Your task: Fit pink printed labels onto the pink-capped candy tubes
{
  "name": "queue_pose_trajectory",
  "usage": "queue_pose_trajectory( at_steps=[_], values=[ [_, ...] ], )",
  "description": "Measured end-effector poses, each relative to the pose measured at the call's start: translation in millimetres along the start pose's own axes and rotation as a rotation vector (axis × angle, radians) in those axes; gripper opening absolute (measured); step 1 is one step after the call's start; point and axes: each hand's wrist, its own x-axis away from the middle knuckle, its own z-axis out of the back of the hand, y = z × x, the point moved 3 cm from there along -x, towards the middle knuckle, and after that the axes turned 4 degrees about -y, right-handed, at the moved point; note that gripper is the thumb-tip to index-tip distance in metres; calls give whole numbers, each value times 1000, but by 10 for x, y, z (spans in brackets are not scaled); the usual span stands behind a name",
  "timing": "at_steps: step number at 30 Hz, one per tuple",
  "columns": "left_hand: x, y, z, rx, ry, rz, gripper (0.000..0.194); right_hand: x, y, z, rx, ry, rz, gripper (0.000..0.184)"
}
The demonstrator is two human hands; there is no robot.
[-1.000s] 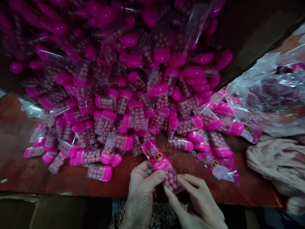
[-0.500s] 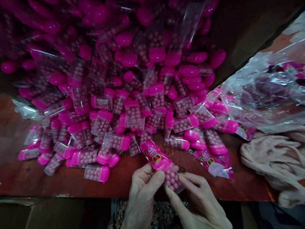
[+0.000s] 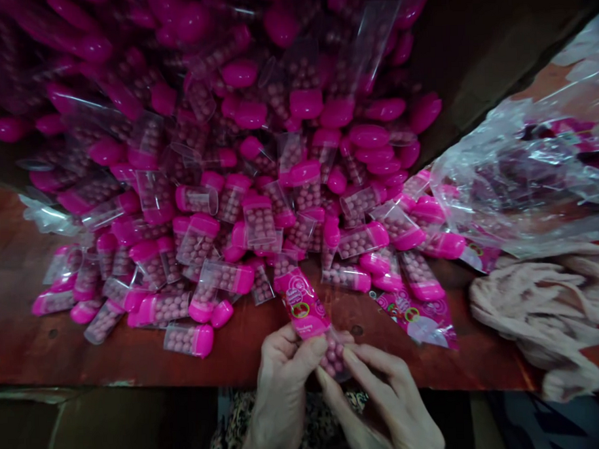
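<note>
The right hand's fingertips now sit closer to the left thumb, so less of the tube shows between the two grips. The left hand pinches the sleeve, the right the tube's lower end. The table's edge passes behind both hands; wood shows leftward, a pile ahead.

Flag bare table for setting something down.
Bare table: strip left of the left hand, in front of the pink-capped containers; smaller patch between the printed wrapper and cloth. Crowded: middle and back, heaped with containers.
</note>
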Motion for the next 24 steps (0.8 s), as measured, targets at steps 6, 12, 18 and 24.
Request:
queue_pose_trajectory(
  at_steps=[6, 12, 18, 24],
  values=[
    [-31, 124, 67, 42, 0, -60, 31, -69, 30, -35, -171, -40, -47, 38],
    [-32, 3, 2, 47, 27, -5, 18, -41, 56, -69, -173, 3, -91, 36],
    [-16, -39, -35, 25, -3, 14, 21, -35, 53, -36, -63, 30, -56, 31],
    [-23, 34, 9, 42, 5, 42, 23, -33, 123, -2, -47, -69, 49, 40]
  ],
)
